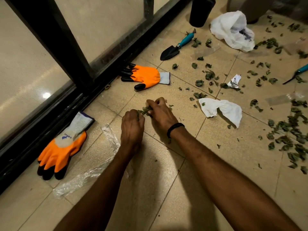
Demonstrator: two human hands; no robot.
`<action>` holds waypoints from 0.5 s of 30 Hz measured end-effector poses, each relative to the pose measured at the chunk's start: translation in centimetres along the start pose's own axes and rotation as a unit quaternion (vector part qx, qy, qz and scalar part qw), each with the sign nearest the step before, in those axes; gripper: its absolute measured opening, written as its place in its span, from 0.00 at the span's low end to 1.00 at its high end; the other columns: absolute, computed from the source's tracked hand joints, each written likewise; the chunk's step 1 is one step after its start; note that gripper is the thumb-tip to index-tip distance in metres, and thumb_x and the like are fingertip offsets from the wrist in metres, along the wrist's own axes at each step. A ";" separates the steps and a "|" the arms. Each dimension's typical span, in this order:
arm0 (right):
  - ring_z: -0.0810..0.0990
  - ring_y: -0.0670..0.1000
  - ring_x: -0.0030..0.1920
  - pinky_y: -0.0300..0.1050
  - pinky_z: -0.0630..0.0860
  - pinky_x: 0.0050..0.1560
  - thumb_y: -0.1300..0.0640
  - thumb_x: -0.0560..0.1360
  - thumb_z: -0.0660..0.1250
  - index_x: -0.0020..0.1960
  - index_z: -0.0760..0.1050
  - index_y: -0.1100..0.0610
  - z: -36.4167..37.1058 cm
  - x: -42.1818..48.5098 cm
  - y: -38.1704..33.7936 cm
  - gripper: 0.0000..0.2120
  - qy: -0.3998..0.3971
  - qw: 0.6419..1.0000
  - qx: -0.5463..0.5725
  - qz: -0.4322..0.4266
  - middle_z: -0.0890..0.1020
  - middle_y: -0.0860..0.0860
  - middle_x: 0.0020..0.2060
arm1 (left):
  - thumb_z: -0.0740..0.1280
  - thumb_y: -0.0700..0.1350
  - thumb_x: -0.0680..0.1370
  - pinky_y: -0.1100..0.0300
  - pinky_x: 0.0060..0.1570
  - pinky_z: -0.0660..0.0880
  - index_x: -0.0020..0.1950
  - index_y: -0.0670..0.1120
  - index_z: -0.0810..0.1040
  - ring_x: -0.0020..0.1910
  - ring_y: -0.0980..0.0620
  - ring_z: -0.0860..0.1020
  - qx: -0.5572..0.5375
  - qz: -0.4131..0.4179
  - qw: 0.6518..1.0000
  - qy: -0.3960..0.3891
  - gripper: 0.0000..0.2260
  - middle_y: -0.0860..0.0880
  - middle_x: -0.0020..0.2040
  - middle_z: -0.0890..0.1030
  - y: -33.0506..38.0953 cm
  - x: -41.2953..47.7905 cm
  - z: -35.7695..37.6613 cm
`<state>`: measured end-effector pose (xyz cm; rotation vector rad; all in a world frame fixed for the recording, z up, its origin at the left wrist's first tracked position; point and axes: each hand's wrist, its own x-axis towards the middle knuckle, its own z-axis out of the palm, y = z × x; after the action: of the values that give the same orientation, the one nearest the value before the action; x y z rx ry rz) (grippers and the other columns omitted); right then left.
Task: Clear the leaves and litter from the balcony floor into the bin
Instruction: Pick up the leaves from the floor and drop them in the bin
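- Head view: left hand point(132, 125) fingers curled tight on a leaf clump point(145, 110); right hand point(161, 115) fingers pinch its other end.
- Clump sits low over the floor point(196, 167) tiles. Its long axis runs hand to hand, near-left to far-right.
- More loose leaves point(290, 130) scattered right, with no common direction.

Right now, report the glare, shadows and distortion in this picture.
Head view: a bright spot glares on the glass panel; a soft shadow darkens the tiles between the forearms, near the left hand and right hand gripping leaves; the wide lens bows the black frame; the top-right corner is dim and soft.
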<state>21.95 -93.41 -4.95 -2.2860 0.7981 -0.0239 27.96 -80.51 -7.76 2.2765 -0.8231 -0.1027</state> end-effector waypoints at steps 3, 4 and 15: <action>0.73 0.50 0.40 0.50 0.69 0.42 0.50 0.82 0.53 0.53 0.69 0.54 0.9 -0.2 0.7 0.09 0.026 0.999 -0.028 0.020 0.71 0.50 0.46 | 0.56 0.48 0.84 0.51 0.38 0.69 0.47 0.45 0.71 0.39 0.48 0.72 -0.113 -0.104 0.987 0.053 0.10 0.48 0.41 0.74 -0.2 0.3 -0.8; 0.73 0.51 0.42 0.48 0.67 0.43 0.52 0.83 0.53 0.53 0.69 0.55 0.8 -0.5 0.8 0.09 0.033 0.998 -0.044 0.025 0.71 0.51 0.47 | 0.55 0.49 0.83 0.50 0.38 0.71 0.46 0.44 0.71 0.38 0.47 0.74 -0.136 -0.115 0.982 0.070 0.12 0.47 0.39 0.75 -0.3 0.5 -1.1; 0.68 0.48 0.43 0.40 0.59 0.42 0.51 0.85 0.52 0.55 0.73 0.57 -1.8 -3.0 3.5 0.14 0.218 0.971 -0.048 0.079 0.75 0.54 0.48 | 0.55 0.43 0.79 0.49 0.46 0.69 0.44 0.42 0.72 0.39 0.47 0.70 0.006 -0.017 0.999 0.027 0.09 0.44 0.37 0.73 0.0 1.8 -0.4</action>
<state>17.22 -94.80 -5.16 -2.3305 1.2268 -0.4382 29.55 -81.37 -7.22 2.2952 -0.7584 -0.0511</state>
